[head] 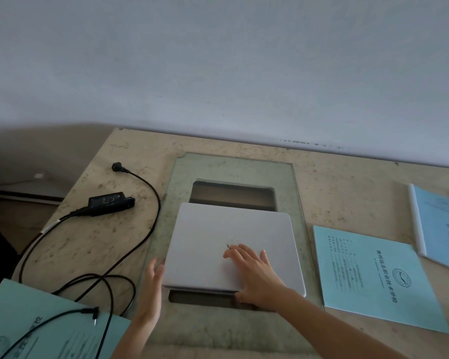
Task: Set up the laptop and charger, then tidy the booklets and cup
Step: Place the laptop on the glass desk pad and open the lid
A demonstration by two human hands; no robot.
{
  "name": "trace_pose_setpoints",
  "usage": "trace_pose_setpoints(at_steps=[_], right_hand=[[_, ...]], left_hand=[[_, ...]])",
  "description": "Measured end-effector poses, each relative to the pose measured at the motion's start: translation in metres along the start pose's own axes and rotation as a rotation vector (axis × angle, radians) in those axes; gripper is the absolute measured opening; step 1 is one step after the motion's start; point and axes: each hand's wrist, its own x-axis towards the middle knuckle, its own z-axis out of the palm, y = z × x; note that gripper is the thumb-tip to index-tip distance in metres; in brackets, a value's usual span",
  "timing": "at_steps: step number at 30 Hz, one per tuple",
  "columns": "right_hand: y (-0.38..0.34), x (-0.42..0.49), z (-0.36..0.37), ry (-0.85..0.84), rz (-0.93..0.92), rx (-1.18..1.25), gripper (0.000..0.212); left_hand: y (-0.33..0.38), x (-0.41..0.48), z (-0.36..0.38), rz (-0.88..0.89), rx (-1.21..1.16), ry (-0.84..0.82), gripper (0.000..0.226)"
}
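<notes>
Holds left hand open, palm inward, fingers straight; lays right hand flat, palm down, fingers spread.

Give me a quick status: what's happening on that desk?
Right hand flat on closed laptop, left hand at its left edge. Charger unconnected, plug tip on near booklet.
</notes>
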Motion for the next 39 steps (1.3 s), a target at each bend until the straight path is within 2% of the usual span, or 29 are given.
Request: trace_pose_setpoints(at_steps=[3,6,8,13,16,20,23,28,34,39], right_hand=[[-0.002,-0.001,-0.004,0.007,-0.012,0.015,0.071],[-0.004,-0.002,-0.008,-0.002,-0.015,0.018,0.068],[-0.005,-0.002,-0.01,-0.006,-0.012,0.024,0.067],[-0.007,-0.001,-0.011,-0.011,0.003,0.032,0.066],[-0.008,-0.002,-0.013,-0.022,0.009,0.049,0.067],[-0.009,-0.002,-0.018,-0.036,0.014,0.059,0.064],[-0.01,-0.002,-0.021,-0.042,0.003,0.053,0.062],[-0.007,0.0,-0.036,-0.084,0.002,0.058,0.064],[-0.011,0.004,-0.062,-0.122,-0.008,0.076,0.065],[-0.011,0.009,-0.097,-0.066,-0.031,0.162,0.059]], left_hand=[[-0.004,0.016,-0.008,-0.075,-0.061,-0.026,0.061],[-0.006,0.034,-0.012,-0.161,-0.027,0.027,0.029],[-0.005,0.04,-0.016,-0.202,-0.015,0.022,0.02],[-0.004,0.021,-0.03,0.003,0.198,-0.189,0.049],[-0.009,0.015,-0.027,0.158,0.33,-0.162,0.059],[-0.017,0.015,-0.023,0.328,0.516,-0.064,0.056],[-0.022,0.018,-0.027,0.359,0.613,-0.075,0.049],[-0.018,0.012,-0.025,0.305,0.738,-0.041,0.027],[-0.003,0.003,-0.029,0.481,1.124,-0.128,0.043],[0.02,0.003,-0.023,0.448,1.389,-0.21,0.054]])
